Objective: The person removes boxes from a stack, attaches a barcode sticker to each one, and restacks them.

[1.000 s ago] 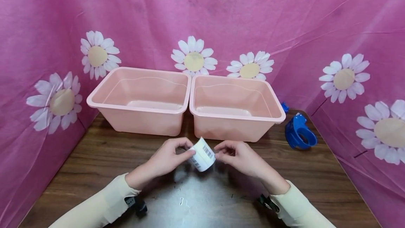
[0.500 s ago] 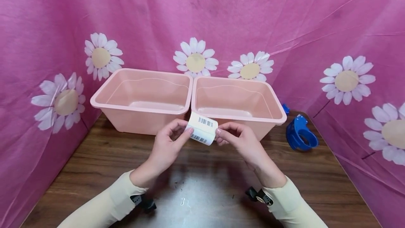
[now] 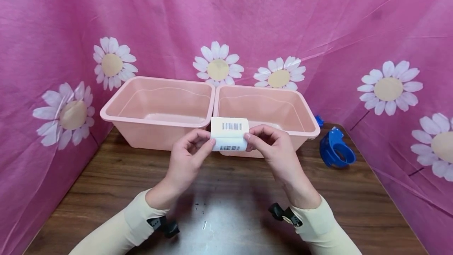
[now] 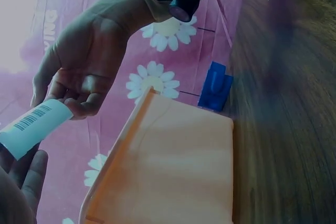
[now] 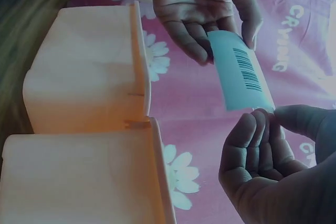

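Observation:
A small white roll of barcode labels is held level in front of the right bin, its two printed barcodes facing the head camera. The left hand pinches its left end between thumb and fingers. At the right end the right hand pinches it the same way. In the left wrist view the roll spans between both hands, the right hand beyond it. The right wrist view shows the roll between the left hand and the right hand.
Two pink bins, left and right, stand side by side at the back of the wooden table. A blue tape dispenser sits right of them, with another blue piece behind. Small dark specks lie near the table's middle.
Both hands have raised the roll away from the body and turned it from tilted to level. The right hand, earlier at the roll's edge, now pinches its right end.

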`<state>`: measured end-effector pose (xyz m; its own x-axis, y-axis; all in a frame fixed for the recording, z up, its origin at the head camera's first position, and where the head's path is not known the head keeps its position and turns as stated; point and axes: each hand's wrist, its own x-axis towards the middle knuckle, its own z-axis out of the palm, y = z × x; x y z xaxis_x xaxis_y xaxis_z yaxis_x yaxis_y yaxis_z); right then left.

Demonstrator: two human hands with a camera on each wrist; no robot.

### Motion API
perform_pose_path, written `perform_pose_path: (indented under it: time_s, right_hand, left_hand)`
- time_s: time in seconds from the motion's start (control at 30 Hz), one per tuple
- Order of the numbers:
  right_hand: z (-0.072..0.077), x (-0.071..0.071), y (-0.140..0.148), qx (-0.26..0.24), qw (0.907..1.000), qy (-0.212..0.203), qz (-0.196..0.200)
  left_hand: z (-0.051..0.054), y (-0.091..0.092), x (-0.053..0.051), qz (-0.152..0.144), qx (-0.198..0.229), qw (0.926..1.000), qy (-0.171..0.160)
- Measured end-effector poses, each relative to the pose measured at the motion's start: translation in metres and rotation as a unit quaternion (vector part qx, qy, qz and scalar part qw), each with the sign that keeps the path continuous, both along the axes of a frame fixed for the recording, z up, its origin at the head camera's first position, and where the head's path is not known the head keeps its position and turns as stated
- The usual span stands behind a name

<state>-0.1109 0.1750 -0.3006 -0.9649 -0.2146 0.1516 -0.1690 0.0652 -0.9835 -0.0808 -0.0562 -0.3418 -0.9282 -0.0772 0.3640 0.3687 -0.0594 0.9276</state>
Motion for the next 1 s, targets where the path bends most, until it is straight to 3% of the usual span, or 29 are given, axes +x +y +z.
perform_pose_path:
  time_s: [0.23, 0.47, 0.8, 1.0]
  right_hand:
    - [-0.0007, 0.0021, -0.0012, 0.002, 1.0, 0.004, -0.001]
    - [-0.0012, 0.0012, 0.0014, 0.019, 0.9998, -0.001, -0.006]
    - [-0.0022, -0.0001, 0.0022, 0.024, 0.9996, 0.007, -0.015]
    - [-0.0034, 0.001, 0.0018, 0.068, 0.9932, 0.056, -0.075]
  left_hand:
    - [0.0017, -0.0072, -0.0003, 0.003, 0.001, 1.0, 0.0]
    - [0.0006, -0.006, -0.0007, -0.008, 0.006, 0.9999, -0.008]
    - [-0.0008, -0.0045, -0.0018, -0.001, -0.002, 1.0, -0.008]
    - [-0.0037, -0.0032, -0.0035, 0.005, -0.002, 1.0, -0.002]
